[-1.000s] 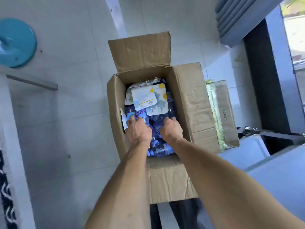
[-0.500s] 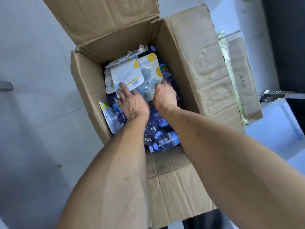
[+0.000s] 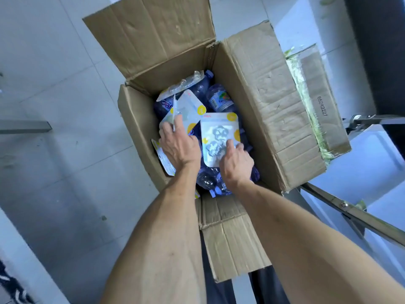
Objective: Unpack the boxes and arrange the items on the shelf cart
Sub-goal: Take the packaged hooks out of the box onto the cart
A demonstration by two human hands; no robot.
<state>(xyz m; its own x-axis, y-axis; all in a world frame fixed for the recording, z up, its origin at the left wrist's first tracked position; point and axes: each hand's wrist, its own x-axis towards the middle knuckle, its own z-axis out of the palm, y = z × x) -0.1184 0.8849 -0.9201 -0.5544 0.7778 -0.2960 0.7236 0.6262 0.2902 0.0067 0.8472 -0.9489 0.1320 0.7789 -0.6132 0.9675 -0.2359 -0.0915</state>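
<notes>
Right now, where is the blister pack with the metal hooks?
In the head view it lies inside the open cardboard box, right of centre on the water bottles; the blister pack is pinched at its lower edge by the right hand.

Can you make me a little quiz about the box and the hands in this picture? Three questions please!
1. True or false: the cardboard box has its flaps open.
2. What does the right hand hold? A) a water bottle B) a flat blister pack C) a flap of the box
3. Fill in the missing word: under the packs the box is full of blue plastic ______.

Key
1. True. The flaps are folded out and you can see inside.
2. B. The right hand pinches the blister pack at its lower edge, while the left hand grips another pack beside it.
3. Bottles.
</notes>
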